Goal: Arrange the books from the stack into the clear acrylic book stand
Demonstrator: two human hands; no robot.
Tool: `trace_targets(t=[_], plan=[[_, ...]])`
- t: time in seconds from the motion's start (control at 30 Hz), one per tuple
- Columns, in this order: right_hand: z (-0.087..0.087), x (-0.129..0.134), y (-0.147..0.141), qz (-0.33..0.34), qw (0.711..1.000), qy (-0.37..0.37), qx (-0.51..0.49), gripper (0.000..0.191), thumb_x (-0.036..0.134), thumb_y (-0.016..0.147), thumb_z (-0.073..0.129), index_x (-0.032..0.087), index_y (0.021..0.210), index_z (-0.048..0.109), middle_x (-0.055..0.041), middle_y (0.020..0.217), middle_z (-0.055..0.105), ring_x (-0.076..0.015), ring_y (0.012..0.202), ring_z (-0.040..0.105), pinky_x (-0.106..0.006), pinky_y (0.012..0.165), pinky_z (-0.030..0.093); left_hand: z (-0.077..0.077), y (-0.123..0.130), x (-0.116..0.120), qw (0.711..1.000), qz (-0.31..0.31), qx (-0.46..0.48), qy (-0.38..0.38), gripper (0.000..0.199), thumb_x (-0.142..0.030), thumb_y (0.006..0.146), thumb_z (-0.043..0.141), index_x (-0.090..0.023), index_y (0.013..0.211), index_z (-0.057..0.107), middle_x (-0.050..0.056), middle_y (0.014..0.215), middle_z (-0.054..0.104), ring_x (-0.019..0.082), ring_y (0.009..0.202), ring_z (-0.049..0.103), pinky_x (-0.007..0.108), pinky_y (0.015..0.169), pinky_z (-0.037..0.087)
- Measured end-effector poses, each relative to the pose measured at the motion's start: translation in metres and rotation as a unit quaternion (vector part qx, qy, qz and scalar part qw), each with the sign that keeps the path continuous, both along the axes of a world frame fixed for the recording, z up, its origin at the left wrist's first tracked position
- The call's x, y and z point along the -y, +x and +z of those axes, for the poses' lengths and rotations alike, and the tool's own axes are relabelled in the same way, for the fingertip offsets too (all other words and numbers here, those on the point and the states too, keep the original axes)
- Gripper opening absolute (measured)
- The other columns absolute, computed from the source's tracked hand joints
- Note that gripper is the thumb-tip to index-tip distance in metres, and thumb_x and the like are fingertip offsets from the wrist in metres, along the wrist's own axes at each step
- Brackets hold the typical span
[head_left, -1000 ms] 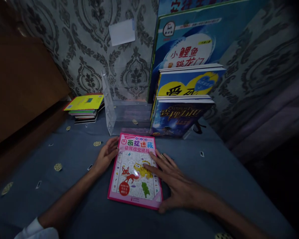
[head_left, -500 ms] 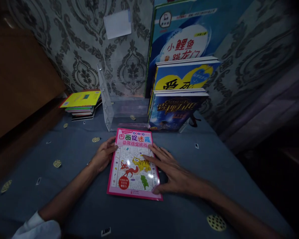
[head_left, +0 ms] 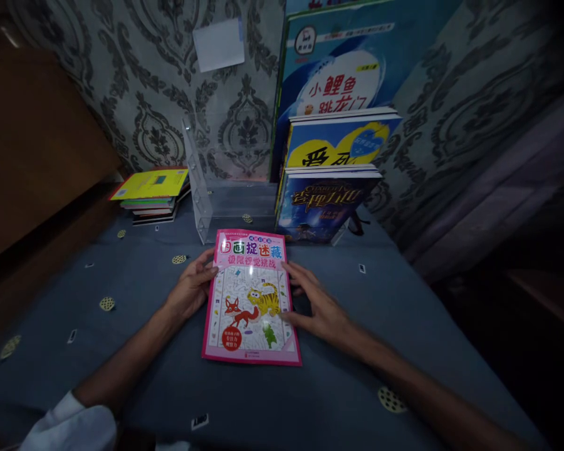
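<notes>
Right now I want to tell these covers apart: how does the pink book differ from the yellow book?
The pink book is held between the left hand and right hand; the yellow book lies on a pile, untouched. The pink book's cover shows a printed fox; the yellow book's is mostly yellow. Both are rectangular.

The book [head_left: 251,307] is located between the left hand [head_left: 190,288] at its left edge and the right hand [head_left: 317,307] at its right edge. Directly beyond it, the rack [head_left: 197,188] stands on the covered surface [head_left: 244,401], before the wall [head_left: 160,81]. Upright books [head_left: 326,207] occupy the rack's right part in tiers, shorter before taller. A book stack [head_left: 154,194] lies left of the rack.
</notes>
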State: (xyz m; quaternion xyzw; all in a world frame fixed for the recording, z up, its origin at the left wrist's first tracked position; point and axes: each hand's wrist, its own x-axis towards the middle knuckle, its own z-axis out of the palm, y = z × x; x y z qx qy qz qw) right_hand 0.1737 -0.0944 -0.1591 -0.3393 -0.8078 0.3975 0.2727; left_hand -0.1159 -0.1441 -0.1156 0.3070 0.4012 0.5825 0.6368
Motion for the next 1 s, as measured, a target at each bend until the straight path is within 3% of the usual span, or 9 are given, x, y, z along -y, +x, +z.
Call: trace_targets(t=[0.1,0.2,0.27,0.4,0.53,0.7,0.87,1.0], plan=[[-0.004,-0.001,-0.004,-0.061,0.988,-0.109,-0.09,0.088,0.044,0.082,0.072,0.03,0.158,0.029,-0.0138,0.138,0.058,-0.0225,0.094,0.066,-0.042,0.079,0.059,0.0,0.001,0.001,1.0,-0.001,0.008,0.009,0.06,-0.018,0.072,0.086,-0.018,0.125,0.057,0.008,0.107,0.077,0.028,0.103,0.074,0.038,0.092,0.061],[0.001,-0.002,-0.006,-0.035,0.966,-0.218,-0.134,0.078,0.046,0.082,0.073,0.023,0.15,0.043,-0.0075,0.103,0.071,-0.0144,0.067,0.06,-0.029,0.059,0.053,-0.001,0.001,0.001,1.0,-0.009,0.01,0.011,0.061,-0.018,0.072,0.086,-0.018,0.125,0.056,0.008,0.105,0.078,0.027,0.101,0.075,0.037,0.089,0.062],[0.01,-0.002,-0.006,-0.002,0.952,-0.266,-0.15,0.063,0.049,0.081,0.075,0.019,0.134,0.058,-0.0041,0.086,0.071,-0.0121,0.061,0.055,-0.024,0.052,0.046,-0.002,0.0,0.001,1.0,-0.017,0.012,0.012,0.059,-0.019,0.073,0.085,-0.018,0.124,0.056,0.008,0.106,0.077,0.027,0.101,0.075,0.036,0.088,0.062],[0.024,0.002,-0.007,0.018,0.929,-0.317,-0.192,0.047,0.053,0.077,0.079,0.019,0.108,0.068,-0.0059,0.09,0.073,-0.0121,0.065,0.058,-0.021,0.049,0.045,-0.003,-0.001,0.001,0.999,-0.03,0.009,0.015,0.055,-0.019,0.075,0.083,-0.017,0.123,0.057,0.009,0.109,0.077,0.028,0.105,0.074,0.038,0.092,0.061],[0.027,0.006,-0.007,0.029,0.902,-0.367,-0.226,0.045,0.052,0.078,0.08,0.02,0.106,0.065,-0.0059,0.093,0.073,-0.0113,0.063,0.061,-0.02,0.049,0.049,0.0,0.0,0.002,0.999,-0.043,0.011,0.018,0.054,-0.02,0.076,0.082,-0.017,0.125,0.058,0.01,0.117,0.075,0.029,0.112,0.071,0.041,0.099,0.057],[0.025,0.008,-0.006,0.031,0.886,-0.389,-0.25,0.041,0.048,0.078,0.081,0.021,0.102,0.063,-0.0016,0.081,0.072,-0.0098,0.058,0.06,-0.019,0.048,0.051,0.003,0.0,0.005,0.998,-0.067,0.0,0.018,0.058,-0.021,0.078,0.08,-0.016,0.131,0.058,0.012,0.123,0.073,0.031,0.116,0.069,0.042,0.102,0.055],[0.027,0.007,-0.007,0.04,0.893,-0.365,-0.26,0.039,0.047,0.081,0.08,0.02,0.104,0.064,-0.0043,0.087,0.073,-0.0094,0.058,0.061,-0.019,0.048,0.051,0.007,-0.001,0.01,0.991,-0.123,-0.031,0.035,0.062,-0.017,0.076,0.078,-0.019,0.134,0.058,0.012,0.128,0.071,0.033,0.122,0.065,0.043,0.102,0.054],[0.056,0.0,-0.004,0.057,0.926,-0.285,-0.24,0.038,0.051,0.084,0.076,0.021,0.105,0.066,-0.0068,0.096,0.075,-0.0128,0.065,0.066,-0.022,0.051,0.054,0.025,0.001,0.009,0.988,-0.113,-0.061,0.08,0.055,-0.021,0.076,0.078,-0.024,0.129,0.063,0.009,0.123,0.073,0.032,0.119,0.067,0.044,0.101,0.054]])
